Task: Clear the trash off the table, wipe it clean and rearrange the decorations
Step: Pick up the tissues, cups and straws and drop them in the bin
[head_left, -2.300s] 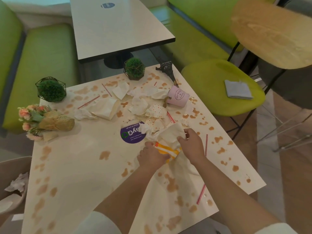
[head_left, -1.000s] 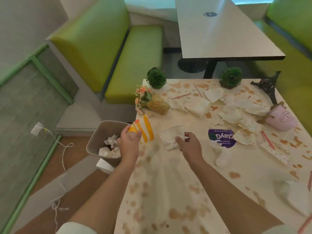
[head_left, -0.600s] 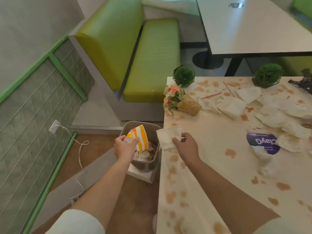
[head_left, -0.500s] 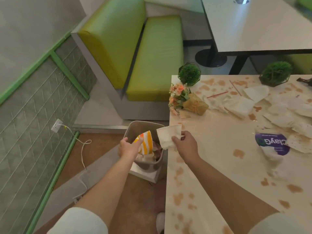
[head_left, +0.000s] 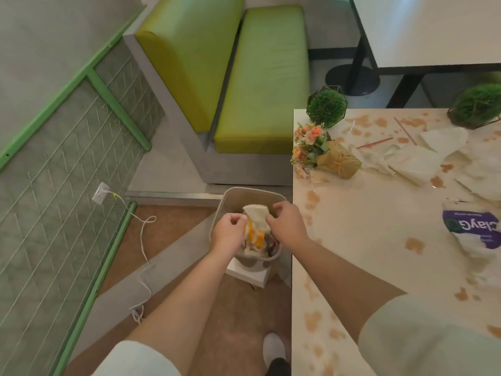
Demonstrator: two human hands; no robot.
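My two hands are over the grey trash bin [head_left: 230, 195] on the floor at the table's left edge. My right hand [head_left: 288, 227] pinches a white napkin [head_left: 257, 214] above the bin. Just under it, the orange-striped paper cup [head_left: 254, 237] tilts against the trash, beside the curled fingers of my left hand [head_left: 227, 236]; I cannot tell if they touch it. The stained table [head_left: 366, 240] carries crumpled napkins [head_left: 414, 161], red straws [head_left: 375, 143], a purple wrapper [head_left: 471, 229], a flower bouquet [head_left: 322, 153] and two green ball plants [head_left: 326, 105] [head_left: 479, 104].
The bin stands on a white box [head_left: 249, 272]. A green bench [head_left: 260, 77] runs behind it and a second table [head_left: 433, 28] stands at the back right. A white cable [head_left: 143, 240] trails over the floor on the left. My shoe [head_left: 273, 346] is near the table edge.
Both hands have carried the cup and napkin from the table to over the bin. The cup has dropped lower into the bin and my right hand has brought the napkin over it.
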